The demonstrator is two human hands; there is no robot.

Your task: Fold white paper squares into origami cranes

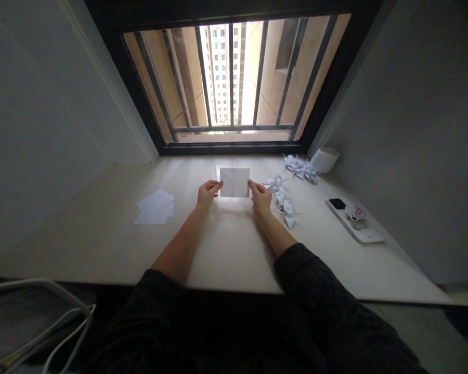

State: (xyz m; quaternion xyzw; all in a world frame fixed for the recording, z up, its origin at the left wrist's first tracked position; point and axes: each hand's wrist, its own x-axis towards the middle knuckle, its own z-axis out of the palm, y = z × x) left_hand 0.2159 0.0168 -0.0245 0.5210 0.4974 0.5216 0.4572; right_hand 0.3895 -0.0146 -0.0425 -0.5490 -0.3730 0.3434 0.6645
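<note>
A sheet of white paper with visible crease lines is held up between my two hands, over the white sill. My left hand pinches its left edge between thumb and fingers. On the opposite edge, my right hand grips the paper the same way. Just right of that hand lie several folded white paper figures in a row. Farther back is a second cluster of folded paper figures. Loose flat paper sheets overlap on the left of the sill.
The white sill runs up to a dark-framed barred window. At the back right stands a white cylindrical object. A phone with a round grip lies on the right. White cables hang at the lower left.
</note>
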